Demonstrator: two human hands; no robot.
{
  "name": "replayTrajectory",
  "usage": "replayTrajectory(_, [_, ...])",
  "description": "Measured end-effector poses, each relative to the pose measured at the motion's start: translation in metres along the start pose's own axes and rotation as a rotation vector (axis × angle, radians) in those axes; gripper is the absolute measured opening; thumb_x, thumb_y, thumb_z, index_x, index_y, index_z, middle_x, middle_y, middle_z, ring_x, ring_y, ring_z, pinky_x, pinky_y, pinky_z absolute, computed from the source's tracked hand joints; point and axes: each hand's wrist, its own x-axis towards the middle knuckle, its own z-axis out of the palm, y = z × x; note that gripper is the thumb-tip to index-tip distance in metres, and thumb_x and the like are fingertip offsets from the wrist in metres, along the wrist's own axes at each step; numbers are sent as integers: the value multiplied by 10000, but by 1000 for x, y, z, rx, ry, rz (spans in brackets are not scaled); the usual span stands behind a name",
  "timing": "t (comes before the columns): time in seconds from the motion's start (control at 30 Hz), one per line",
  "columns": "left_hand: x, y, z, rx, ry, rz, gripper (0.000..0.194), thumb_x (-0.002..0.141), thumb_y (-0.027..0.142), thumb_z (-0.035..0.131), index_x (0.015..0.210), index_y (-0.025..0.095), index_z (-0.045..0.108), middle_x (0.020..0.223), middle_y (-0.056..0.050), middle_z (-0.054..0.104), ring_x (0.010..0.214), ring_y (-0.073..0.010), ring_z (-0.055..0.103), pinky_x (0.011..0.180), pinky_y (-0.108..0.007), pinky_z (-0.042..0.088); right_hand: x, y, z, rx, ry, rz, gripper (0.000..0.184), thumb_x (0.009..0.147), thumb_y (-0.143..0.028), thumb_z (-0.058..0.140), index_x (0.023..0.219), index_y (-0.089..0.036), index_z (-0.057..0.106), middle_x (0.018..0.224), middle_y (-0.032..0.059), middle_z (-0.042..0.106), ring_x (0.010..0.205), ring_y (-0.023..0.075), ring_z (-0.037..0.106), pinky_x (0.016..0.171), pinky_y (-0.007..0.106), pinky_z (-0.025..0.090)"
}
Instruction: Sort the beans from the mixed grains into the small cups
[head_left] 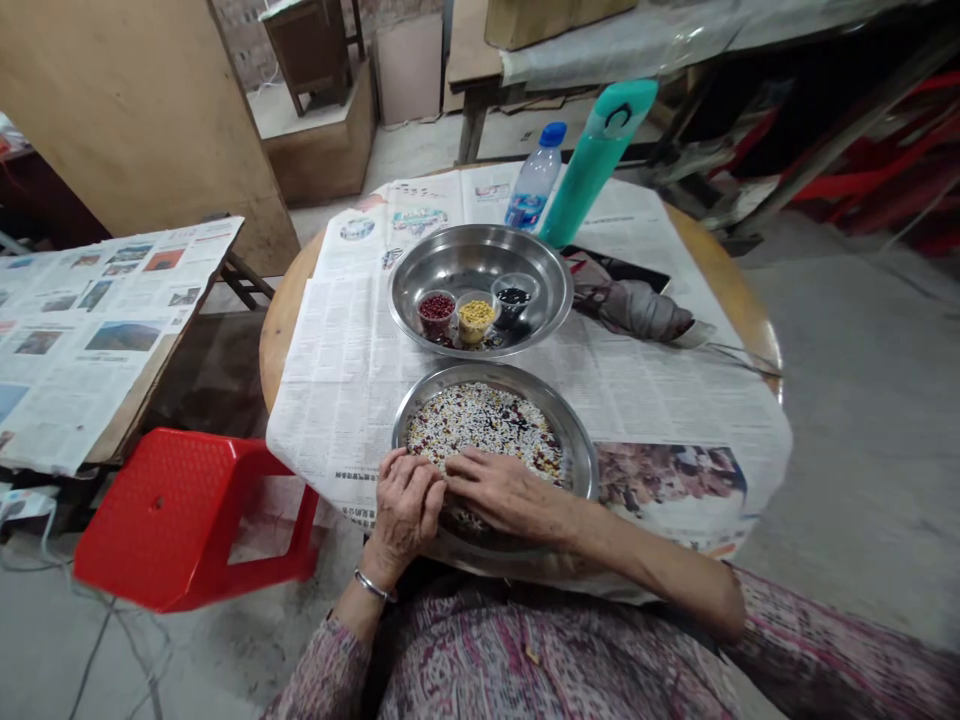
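Observation:
A shallow steel basin (583, 440) near the table's front edge holds a spread of mixed white grains and dark red, black and yellow beans (487, 425). My left hand (407, 500), with a bangle at the wrist, is at the basin's left front, its fingers curled together. Reaching in from the right, my right hand (517, 495) lies low over the mix with fingers bent down beside the left hand. Both sets of fingertips are partly hidden, so what they pinch cannot be made out.
Behind stands a larger steel bowl (420, 255) with cups of red beans (436, 312), yellow beans (476, 316) and black beans (514, 298). A water bottle (535, 180), a teal bottle (592, 170) and a grey folded umbrella (637, 308) sit beyond. A red stool (172, 520) is left.

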Motion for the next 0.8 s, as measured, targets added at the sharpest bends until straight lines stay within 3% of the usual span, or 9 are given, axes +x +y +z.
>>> replayTrajectory(0.07, [0,0,0,-7,-4,-10,233,1000,218,374,928,198,595,886,-33,680,924,-171,632,1044,-431,427,1,15,-4,-59,40,59,209,952,-154,459,1034,-181,649,1022,94,632,948,223,557,797,356,515])
replayTrajectory(0.2, [1,1,0,-24,-15,-20,246,1009,226,368,920,198,595,887,-27,683,926,-165,632,1055,-429,418,-9,46,-17,-174,172,319,220,936,-142,467,1019,-178,668,1060,122,635,1024,255,570,831,365,517])
replayTrajectory(0.33, [0,1,0,-29,-9,-25,252,1011,237,369,920,202,601,892,-28,686,924,-165,629,1058,-432,414,-26,48,-21,-259,166,455,203,920,-148,481,980,-179,672,1022,139,636,1001,286,581,815,399,527])
replayTrajectory(0.47, [1,0,0,-26,-6,-22,239,1007,229,377,917,201,596,888,-23,685,919,-163,629,1060,-428,411,-33,15,-9,-141,163,410,198,963,-195,449,1027,-185,636,995,109,617,955,237,597,821,365,542])
replayTrajectory(0.6, [0,-1,1,-19,-1,-4,225,1006,216,372,936,199,585,888,-24,675,930,-168,629,1059,-427,416,-19,-16,10,25,111,327,174,964,-232,482,1085,-191,600,1012,94,593,957,223,588,805,355,554])
replayTrajectory(0.8, [-4,-3,2,-26,91,-22,223,979,236,460,1177,171,539,1155,-123,590,1123,-227,559,1012,-414,479,25,-7,15,102,136,104,251,921,-172,494,1150,-156,595,1179,146,567,1099,255,508,915,434,512])
